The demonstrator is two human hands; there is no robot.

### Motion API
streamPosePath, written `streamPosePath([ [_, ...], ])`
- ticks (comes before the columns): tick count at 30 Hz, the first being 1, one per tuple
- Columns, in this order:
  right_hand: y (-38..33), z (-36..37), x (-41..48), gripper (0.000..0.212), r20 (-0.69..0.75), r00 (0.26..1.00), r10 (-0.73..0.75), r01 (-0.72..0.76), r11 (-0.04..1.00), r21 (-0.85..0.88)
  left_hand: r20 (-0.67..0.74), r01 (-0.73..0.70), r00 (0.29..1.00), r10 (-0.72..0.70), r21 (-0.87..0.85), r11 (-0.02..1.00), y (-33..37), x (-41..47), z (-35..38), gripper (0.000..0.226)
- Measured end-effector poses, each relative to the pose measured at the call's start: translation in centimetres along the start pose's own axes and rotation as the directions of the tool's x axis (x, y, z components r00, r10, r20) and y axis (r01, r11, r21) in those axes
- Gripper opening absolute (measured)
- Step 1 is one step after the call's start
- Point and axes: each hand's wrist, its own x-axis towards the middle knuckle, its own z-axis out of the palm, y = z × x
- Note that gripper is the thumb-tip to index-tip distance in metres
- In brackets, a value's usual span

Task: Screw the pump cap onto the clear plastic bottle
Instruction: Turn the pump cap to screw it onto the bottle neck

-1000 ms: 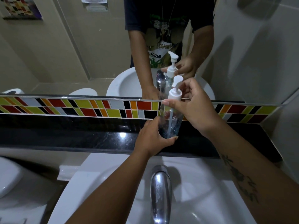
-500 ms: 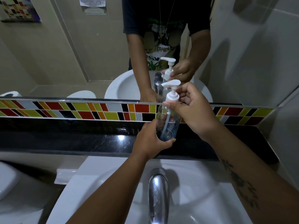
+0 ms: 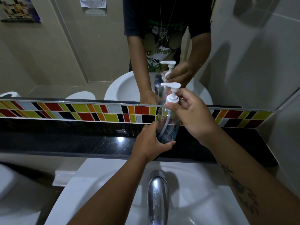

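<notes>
My left hand (image 3: pixel 150 142) grasps the clear bottle's (image 3: pixel 168 125) base; my right hand (image 3: pixel 193 114) pinches the pump cap's (image 3: pixel 172 96) collar.

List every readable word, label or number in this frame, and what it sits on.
Nothing reads with certainty.
T-shirt print in the mirror: lettering reversed and blurred, unreadable.
Paper notice on the wall: too small.
Colour-swatch poster: no legible text.
Clear plastic bottle and pump cap: no label visible.

you're turning the pump cap (image 3: pixel 171 97) with your right hand (image 3: pixel 193 113), nozzle now swinging round to point left instead of up-right as a second ago, cap sitting lower on the clear plastic bottle (image 3: pixel 168 123)
</notes>
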Motion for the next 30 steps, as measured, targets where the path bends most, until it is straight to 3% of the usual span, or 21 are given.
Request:
streamPosePath([
  [7,0.0,0.9,0.4,0.041,-0.065,0.997,-0.034,0.029,0.996,-0.087,0.005,0.003,1.0,-0.003,0.004,1.0,0.0,0.0,0.0,0.068],
  [14,-0.6,-0.9,-0.3,0.047,0.087,0.996,0.017,-0.011,0.998,-0.067,0.004,-0.001,1.0,0.001,0.011,1.0,0.0,0.0,0.0,0.069],
  [21,-0.2,0.3,-0.2,0.04,-0.037,0.999,-0.019,0.017,0.998,-0.058,-0.001,-0.004,1.0,0.004,0.007,1.0,-0.1,0.0,0.2,0.072],
  [26,0.3,1.5,-0.1,0.033,-0.148,0.988,-0.055,0.034,0.989,-0.141,0.005,-0.012,1.0,0.012,-0.003,1.0,-0.4,0.1,0.3,0.075],
  [30,0.2,1.3,-0.1,0.033,-0.111,0.994,-0.024,0.012,0.994,-0.108,-0.004,-0.009,1.0,0.009,-0.001,1.0,-0.4,0.0,0.3,0.075],
])
